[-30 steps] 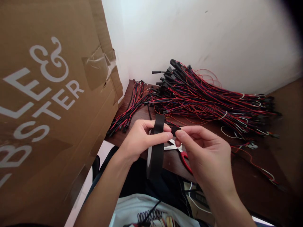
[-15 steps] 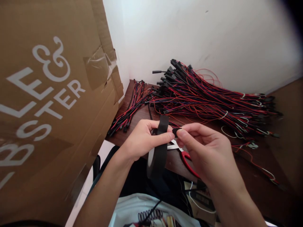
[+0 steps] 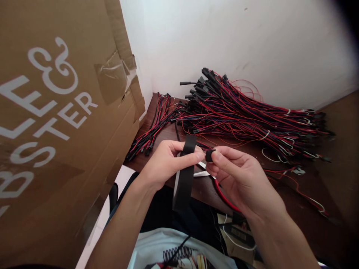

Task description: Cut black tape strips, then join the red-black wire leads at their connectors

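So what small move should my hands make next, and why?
I'd probably set the black tape roll down: it occupies your left hand, while your right hand pinches a short black strip that looks separate from the roll.

Kinda dim overall tbh. Light's soft, prob from upper left bc the white wall [image 3: 224, 41] is brightest there & goes greyish toward the right. Clear tape on the cardboard box [image 3: 64, 157] catches a bit of glare, rest of the box is dull brown. Table [image 3: 300, 198] sinks into near-black shadow lower right. Left hand [image 3: 166, 162] & right hand [image 3: 242, 172] get decent light, but the black tape roll [image 3: 185, 186] shows v little detail. 1 corner, top right, is a blurry dark patch. Wide-angle stretch near edges, thin wires [image 3: 241, 108] look a bit smeary.
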### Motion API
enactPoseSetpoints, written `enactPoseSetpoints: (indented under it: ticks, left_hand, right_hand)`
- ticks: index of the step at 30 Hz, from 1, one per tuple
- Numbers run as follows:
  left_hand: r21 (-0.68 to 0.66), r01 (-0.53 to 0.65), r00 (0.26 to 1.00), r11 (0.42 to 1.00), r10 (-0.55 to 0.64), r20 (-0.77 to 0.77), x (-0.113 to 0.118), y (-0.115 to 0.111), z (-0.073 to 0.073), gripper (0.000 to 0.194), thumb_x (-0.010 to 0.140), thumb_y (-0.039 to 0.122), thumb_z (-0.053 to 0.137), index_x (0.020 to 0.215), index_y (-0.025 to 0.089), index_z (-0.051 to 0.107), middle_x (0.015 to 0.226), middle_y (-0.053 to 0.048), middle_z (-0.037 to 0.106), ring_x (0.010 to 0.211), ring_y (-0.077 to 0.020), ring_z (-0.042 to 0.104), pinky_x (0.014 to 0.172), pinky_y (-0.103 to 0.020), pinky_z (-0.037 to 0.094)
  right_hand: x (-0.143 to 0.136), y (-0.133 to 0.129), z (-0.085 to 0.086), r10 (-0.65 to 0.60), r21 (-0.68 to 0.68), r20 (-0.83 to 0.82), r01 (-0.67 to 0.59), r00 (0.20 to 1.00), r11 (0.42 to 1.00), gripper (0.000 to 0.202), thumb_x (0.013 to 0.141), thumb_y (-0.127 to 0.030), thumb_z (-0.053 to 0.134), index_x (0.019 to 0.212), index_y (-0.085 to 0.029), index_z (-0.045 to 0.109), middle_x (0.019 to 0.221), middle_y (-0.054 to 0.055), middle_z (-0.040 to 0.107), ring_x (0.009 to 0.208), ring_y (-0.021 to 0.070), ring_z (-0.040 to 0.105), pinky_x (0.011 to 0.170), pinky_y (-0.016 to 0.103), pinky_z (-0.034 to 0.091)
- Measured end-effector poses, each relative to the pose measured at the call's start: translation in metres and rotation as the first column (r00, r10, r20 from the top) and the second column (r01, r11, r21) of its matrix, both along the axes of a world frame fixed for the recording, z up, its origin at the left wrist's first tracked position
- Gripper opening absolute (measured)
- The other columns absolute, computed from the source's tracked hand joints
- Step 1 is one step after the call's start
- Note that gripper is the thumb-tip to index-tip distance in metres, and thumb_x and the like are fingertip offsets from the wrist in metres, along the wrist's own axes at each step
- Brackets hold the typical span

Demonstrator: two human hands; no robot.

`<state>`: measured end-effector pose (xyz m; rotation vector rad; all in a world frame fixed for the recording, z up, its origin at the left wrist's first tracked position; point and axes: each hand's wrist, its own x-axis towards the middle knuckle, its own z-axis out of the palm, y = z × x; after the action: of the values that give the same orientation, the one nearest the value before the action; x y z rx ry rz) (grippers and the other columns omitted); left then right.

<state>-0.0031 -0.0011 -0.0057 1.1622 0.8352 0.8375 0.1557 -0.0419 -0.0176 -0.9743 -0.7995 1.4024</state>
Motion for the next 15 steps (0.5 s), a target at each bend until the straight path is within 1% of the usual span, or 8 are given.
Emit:
enactPoseSetpoints:
  ticks: [3,6,9,11,15]
  left_hand:
    - [0.005,-0.051,0.999,0.999,0.051,0.016,-0.0006,0.0001,-0.0033,0.021,0.070,0.035,0.080,0.074,0.014,0.077,0.079,-0.004,0.070,0.066,-0.0117,0.059,0.063,-0.023,0.046]
    - [0.014,-0.067,0.997,0.998,0.066,0.040,-0.0015,0.0004,-0.0059,0.019,0.071,0.034,0.080,0.079,0.016,0.078,0.081,-0.004,0.072,0.064,-0.0109,0.060,0.065,-0.023,0.048]
    - [0.037,-0.054,0.999,0.998,0.054,0.010,-0.0017,0.0001,-0.0071,0.018,0.071,0.033,0.080,0.079,0.016,0.077,0.079,-0.003,0.071,0.065,-0.0112,0.060,0.064,-0.023,0.047]
    - [0.044,-0.051,0.999,0.998,0.051,-0.011,-0.0012,-0.0002,-0.0071,0.019,0.070,0.032,0.081,0.078,0.016,0.076,0.076,-0.003,0.069,0.065,-0.0117,0.060,0.063,-0.023,0.046]
    - [0.060,-0.068,0.998,0.996,0.069,-0.014,0.0004,-0.0004,-0.0064,0.019,0.069,0.032,0.080,0.074,0.014,0.074,0.071,-0.002,0.066,0.062,-0.0113,0.056,0.060,-0.023,0.044]
  right_hand:
    - [-0.0008,-0.0018,0.0008,-0.028,0.020,0.017,0.028,0.999,0.999,0.013,0.069,-0.030,0.083,0.074,-0.021,0.075,0.062,-0.001,0.065,0.054,0.0095,0.056,0.053,0.023,0.049]
    - [-0.0021,-0.0020,0.0020,-0.045,0.035,0.027,0.044,0.999,0.998,0.011,0.069,-0.029,0.083,0.073,-0.022,0.075,0.063,-0.001,0.066,0.055,0.0093,0.057,0.054,0.023,0.049]
    - [-0.0040,-0.0016,0.0019,-0.080,0.050,0.054,0.078,0.995,0.996,0.013,0.067,-0.028,0.084,0.072,-0.021,0.075,0.063,-0.001,0.067,0.055,0.0095,0.058,0.054,0.023,0.049]
    - [-0.0053,-0.0016,0.0013,-0.098,0.057,0.100,0.093,0.990,0.994,0.013,0.068,-0.029,0.083,0.072,-0.020,0.074,0.061,-0.001,0.066,0.055,0.0100,0.057,0.054,0.024,0.049]
    - [-0.0069,-0.0019,0.0012,-0.098,0.074,0.149,0.087,0.984,0.993,0.013,0.071,-0.030,0.081,0.073,-0.020,0.073,0.060,-0.001,0.064,0.054,0.0108,0.057,0.055,0.025,0.049]
